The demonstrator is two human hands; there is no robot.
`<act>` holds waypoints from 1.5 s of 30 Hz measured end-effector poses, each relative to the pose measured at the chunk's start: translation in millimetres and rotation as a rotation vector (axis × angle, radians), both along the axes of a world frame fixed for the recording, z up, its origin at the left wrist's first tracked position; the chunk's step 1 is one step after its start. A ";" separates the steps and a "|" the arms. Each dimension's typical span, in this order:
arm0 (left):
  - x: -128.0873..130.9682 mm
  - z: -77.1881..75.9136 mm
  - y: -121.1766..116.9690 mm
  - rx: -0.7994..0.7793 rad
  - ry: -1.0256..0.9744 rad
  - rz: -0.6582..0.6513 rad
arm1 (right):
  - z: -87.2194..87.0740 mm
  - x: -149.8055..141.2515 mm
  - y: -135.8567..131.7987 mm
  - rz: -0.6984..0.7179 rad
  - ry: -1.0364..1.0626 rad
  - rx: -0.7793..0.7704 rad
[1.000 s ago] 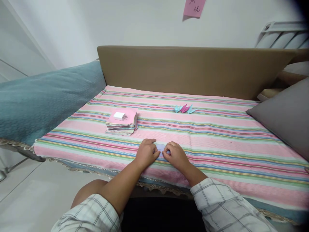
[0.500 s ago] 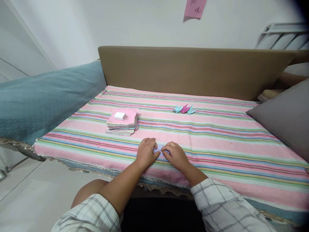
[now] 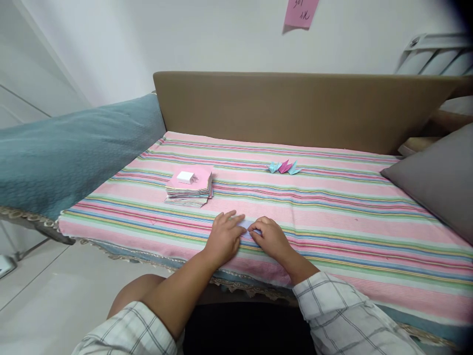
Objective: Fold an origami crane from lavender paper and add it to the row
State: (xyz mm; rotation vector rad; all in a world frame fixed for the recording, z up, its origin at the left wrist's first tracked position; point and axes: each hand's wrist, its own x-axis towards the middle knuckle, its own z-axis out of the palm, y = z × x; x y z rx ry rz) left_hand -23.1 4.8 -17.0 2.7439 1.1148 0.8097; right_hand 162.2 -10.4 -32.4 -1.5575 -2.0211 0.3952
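Two hands on one little lavender paper (image 3: 246, 224) over here. It's close to the front edge of my striped cloth (image 3: 332, 217), between my hands and partly hidden under my fingers.

"OK, so what's each hand up to?"

My left hand (image 3: 223, 239) is laid over the paper's left side with the fingers spread. My right hand (image 3: 271, 239) has thumb and index pinching the paper on its right side. Can't tell how it's creased, my fingers cover too much.

"What else is on the cloth?"

Nearer the left edge there's a stack of paper (image 3: 189, 195), kinda ragged at the sides, pink on top, with a white plug adapter (image 3: 185, 177) sitting on it. Toward the back edge I've got three folded paper pieces (image 3: 284, 167) in a row, light blue at both ends, magenta in the middle.

"And around it?"

Brown backrest (image 3: 288, 108) along the back edge, blue armrest (image 3: 92, 143) by the left edge, grey cushion (image 3: 436, 182) off to the right.
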 end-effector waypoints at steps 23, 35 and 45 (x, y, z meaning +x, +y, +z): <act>-5.8 -13.1 3.7 0.084 0.152 -0.197 | -0.7 32.9 -12.2 0.274 0.069 0.167; -5.5 -11.8 3.6 0.078 0.162 -0.198 | -2.5 29.1 -17.1 0.283 -0.155 0.234; -5.0 -11.0 2.9 0.059 0.168 -0.186 | -7.9 25.0 -19.1 0.246 -0.207 0.275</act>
